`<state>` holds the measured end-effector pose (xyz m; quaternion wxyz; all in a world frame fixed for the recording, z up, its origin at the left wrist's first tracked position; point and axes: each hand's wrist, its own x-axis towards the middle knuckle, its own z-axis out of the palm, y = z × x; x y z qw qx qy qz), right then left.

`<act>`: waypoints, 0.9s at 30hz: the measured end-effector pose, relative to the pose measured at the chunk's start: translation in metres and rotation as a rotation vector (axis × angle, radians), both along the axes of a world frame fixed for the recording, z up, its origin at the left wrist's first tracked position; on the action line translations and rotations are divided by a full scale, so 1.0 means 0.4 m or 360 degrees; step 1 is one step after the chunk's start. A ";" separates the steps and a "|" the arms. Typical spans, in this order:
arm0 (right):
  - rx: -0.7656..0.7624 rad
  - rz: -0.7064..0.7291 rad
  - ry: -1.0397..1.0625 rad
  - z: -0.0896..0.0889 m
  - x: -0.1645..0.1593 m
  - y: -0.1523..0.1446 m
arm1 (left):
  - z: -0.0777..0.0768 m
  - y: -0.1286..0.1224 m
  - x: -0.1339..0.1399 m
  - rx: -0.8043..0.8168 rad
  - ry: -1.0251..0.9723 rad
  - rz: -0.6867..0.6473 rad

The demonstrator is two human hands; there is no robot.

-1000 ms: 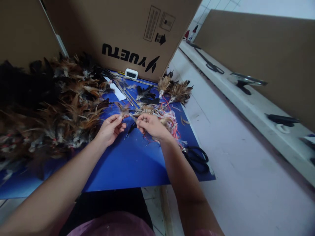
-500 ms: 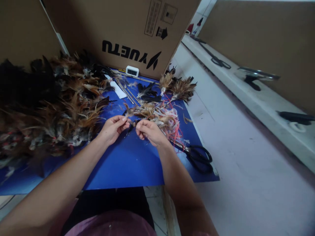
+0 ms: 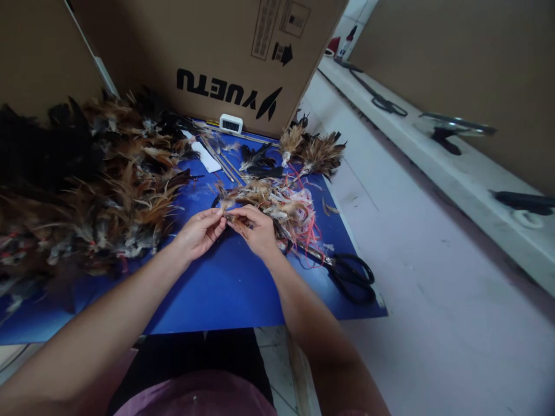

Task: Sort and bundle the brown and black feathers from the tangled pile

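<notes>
My left hand (image 3: 202,233) pinches a small brown feather (image 3: 229,218) between thumb and fingertips, over the blue table cover (image 3: 217,294). From the right, my right hand (image 3: 256,230) meets it, fingers closed on the same feather; their tips partly hide it. Just beyond both hands lies a loose pile of brown and white feathers (image 3: 264,193), with pink and white strings (image 3: 306,211) tangled at its right side. Scissors with black handles (image 3: 352,278) rest to the right of my right hand, blades toward the pile.
Bundles of brown and black feathers (image 3: 125,196) cover the left side. Two tan feather bundles (image 3: 318,153) lie at the back right. A small white digital clock (image 3: 231,123) stands before a cardboard box (image 3: 208,40). Tools lie on the white ledge (image 3: 407,130).
My right hand has moved left and its fingertips now meet those of my left hand. My left hand stays in nearly the same place.
</notes>
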<state>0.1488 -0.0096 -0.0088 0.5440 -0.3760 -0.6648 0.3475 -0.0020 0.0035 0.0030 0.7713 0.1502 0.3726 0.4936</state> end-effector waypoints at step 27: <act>-0.0212 -0.0292 -0.0170 -0.005 -0.030 -0.026 | -0.037 -0.007 0.009 0.0491 0.0349 0.0145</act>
